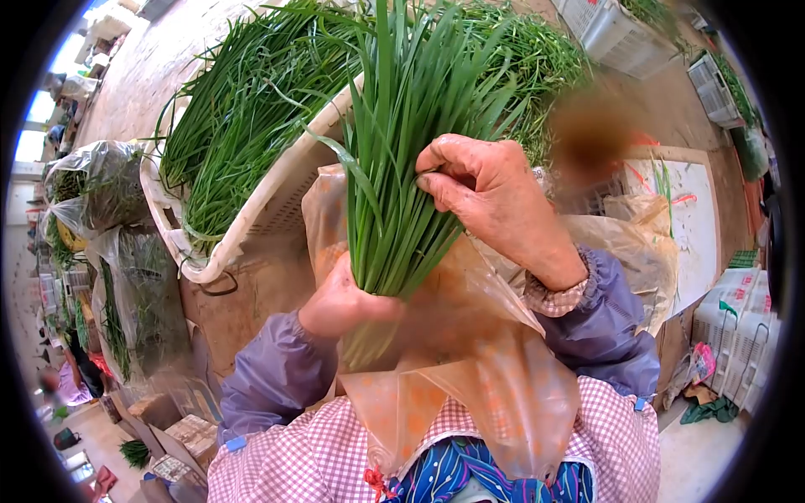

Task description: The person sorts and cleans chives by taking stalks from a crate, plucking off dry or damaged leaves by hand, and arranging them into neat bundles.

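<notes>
Leaves (260, 126) in basket (239, 239), bunch (398, 193) right, board (694, 226) farther right

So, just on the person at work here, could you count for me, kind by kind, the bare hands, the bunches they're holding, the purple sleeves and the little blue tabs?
Bare hands, left hand and right hand: 2
Bunch of chive-like greens: 1
Purple sleeves: 2
Blue tabs: 2
Total: 7

Green leaf bundle (402, 193): some tips cut off by top edge, lower ends blurred. Left hand (348, 302) at bundle's base: fingers partly hidden by stalks. White basket (260, 201) left of bundle: floor hidden under greens (251, 134). Brown smudge (591, 134) right of bundle: too blurred to tell.
</notes>
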Tool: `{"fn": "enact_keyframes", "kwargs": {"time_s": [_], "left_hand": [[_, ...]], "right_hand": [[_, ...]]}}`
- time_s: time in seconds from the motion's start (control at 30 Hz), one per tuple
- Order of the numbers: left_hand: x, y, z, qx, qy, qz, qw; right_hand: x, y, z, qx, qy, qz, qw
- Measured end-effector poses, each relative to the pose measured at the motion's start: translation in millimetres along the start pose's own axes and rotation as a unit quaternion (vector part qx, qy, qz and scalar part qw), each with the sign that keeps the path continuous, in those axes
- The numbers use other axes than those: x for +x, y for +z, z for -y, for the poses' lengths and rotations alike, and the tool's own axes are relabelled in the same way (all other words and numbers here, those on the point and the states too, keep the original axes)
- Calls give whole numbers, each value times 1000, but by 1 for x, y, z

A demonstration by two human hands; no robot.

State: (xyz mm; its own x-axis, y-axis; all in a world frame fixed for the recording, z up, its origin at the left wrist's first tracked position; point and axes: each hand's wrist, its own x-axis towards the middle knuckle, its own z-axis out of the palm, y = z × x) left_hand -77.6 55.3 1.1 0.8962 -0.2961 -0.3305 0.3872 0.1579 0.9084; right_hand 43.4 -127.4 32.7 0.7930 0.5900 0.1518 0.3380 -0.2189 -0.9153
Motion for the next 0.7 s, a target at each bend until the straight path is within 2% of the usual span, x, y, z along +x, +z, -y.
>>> {"fn": "enact_keyframes", "kwargs": {"time_s": [0.03, 0.07, 0.1, 0.13, 0.17, 0.27, 0.33, 0.4, 0.43, 0.47, 0.5, 0.53, 0.6, 0.7], "left_hand": [[0, 1, -1, 12, 6, 2, 1000], [0, 2, -2, 11, 4, 2, 1000], [0, 3, -3, 2, -9, -9, 1000], [0, 4, -3, -8, -22, -20, 1000], [1, 5, -3, -8, -23, -21, 999], [4, 7, 1, -54, -17, -49, 997], [5, 8, 2, -89, -35, -67, 993], [6, 11, 0, -97, -29, -88, 991], [6, 8, 0, -61, -21, -70, 995], [5, 5, 1, -24, -13, -53, 998], [6, 3, 3, -69, -33, -33, 997], [5, 3, 4, -69, -34, -33, 996], [6, 6, 2, -71, -14, -26, 997], [5, 6, 12, -64, -39, -51, 996]], "right_hand": [[-1, -2, 0, -42, -38, 10, 998], [-4, -5, 0, -41, -37, 10, 998], [-7, -9, -1, -158, -135, -16, 978], [-10, -10, 0, -271, -231, -41, 933], [-13, -10, 4, -271, -231, -41, 934], [-24, -7, 15, -211, -282, -30, 936], [-29, 2, 13, 36, -253, 18, 967], [-32, 16, 7, 89, -250, 38, 963], [-37, 24, 8, 224, -91, 60, 968], [-39, 30, 10, 350, 72, 79, 931], [-39, 32, 11, 395, 109, 91, 908], [-40, 34, 11, 396, 110, 90, 907], [-45, 39, 9, 485, 175, 98, 851], [-49, 31, 7, 505, 194, 148, 828]]}}
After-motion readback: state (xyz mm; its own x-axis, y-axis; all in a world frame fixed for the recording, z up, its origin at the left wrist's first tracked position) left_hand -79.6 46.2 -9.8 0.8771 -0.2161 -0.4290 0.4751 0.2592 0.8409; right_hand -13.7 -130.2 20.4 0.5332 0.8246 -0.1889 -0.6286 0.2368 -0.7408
